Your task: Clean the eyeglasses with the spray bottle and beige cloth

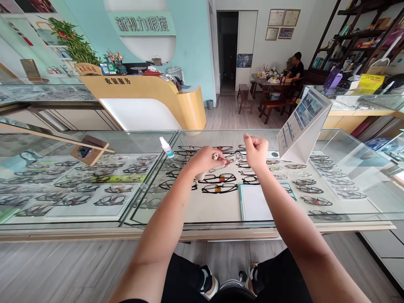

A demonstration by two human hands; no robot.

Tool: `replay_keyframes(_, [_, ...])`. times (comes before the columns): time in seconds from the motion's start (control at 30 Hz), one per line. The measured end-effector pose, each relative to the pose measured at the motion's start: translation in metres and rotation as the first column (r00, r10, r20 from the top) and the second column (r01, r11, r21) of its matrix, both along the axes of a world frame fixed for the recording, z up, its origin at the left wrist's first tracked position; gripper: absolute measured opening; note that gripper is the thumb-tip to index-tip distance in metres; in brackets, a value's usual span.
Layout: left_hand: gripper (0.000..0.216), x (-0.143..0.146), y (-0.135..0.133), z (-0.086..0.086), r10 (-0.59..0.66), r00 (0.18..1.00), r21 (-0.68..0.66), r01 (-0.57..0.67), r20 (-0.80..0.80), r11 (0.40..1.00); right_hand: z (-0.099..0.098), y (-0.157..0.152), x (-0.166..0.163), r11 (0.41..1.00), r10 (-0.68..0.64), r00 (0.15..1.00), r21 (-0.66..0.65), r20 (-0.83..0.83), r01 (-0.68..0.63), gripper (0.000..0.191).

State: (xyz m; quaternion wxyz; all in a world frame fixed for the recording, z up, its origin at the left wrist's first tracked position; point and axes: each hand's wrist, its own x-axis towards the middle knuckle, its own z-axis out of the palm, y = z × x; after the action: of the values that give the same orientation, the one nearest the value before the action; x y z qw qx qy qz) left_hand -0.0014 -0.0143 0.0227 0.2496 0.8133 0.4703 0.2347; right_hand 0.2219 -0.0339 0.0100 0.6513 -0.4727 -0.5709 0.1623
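My left hand is closed over the glass display counter, its fingertips pinching a pair of clear-framed eyeglasses. A small pale object shows at its fingers, too small to name. To the right of the glasses, my right hand is curled into a fist with the thumb upward; whatever it may hold is hidden. Below my hands, dark-framed eyeglasses lie in rows inside the case. A white spray bottle stands on the glass to the left of my left hand.
A white sheet with a teal border lies near the counter's front. A folded display card stands at right, a wooden-framed mirror at left. Beyond are a yellow reception desk and a person seated at a table.
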Motion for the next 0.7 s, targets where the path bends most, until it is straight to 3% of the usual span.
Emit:
replay_keyframes(0.07, [0.033,0.002,0.0,0.0,0.032,0.973,0.049,-0.044,0.228,0.998,0.0,0.0,0.0,1.0,-0.004,1.0,0.014,0.0,0.004,0.072])
replay_keyframes(0.13, [0.036,0.006,0.0,-0.001,0.058,0.885,0.076,-0.105,0.463,0.992,0.001,0.0,-0.002,0.999,0.041,0.999,0.012,0.016,-0.041,0.069])
replay_keyframes(0.23, [0.04,0.013,0.0,-0.002,0.08,0.729,0.039,-0.144,0.68,0.989,0.001,-0.002,-0.006,0.974,0.227,0.972,-0.027,0.065,-0.225,0.055])
replay_keyframes(0.33, [0.043,0.018,-0.001,-0.005,0.08,0.651,0.013,-0.136,0.755,0.991,0.0,-0.005,-0.012,0.931,0.364,0.926,-0.036,0.097,-0.362,0.046])
replay_keyframes(0.53, [0.049,0.021,0.002,-0.012,0.091,0.615,-0.048,-0.087,0.783,0.995,-0.001,-0.006,-0.016,0.928,0.371,0.925,-0.002,0.08,-0.372,0.061])
replay_keyframes(0.7, [0.049,0.019,0.003,-0.012,0.095,0.623,-0.03,-0.114,0.776,0.993,0.0,-0.004,-0.013,0.922,0.386,0.921,-0.008,0.047,-0.386,0.07])
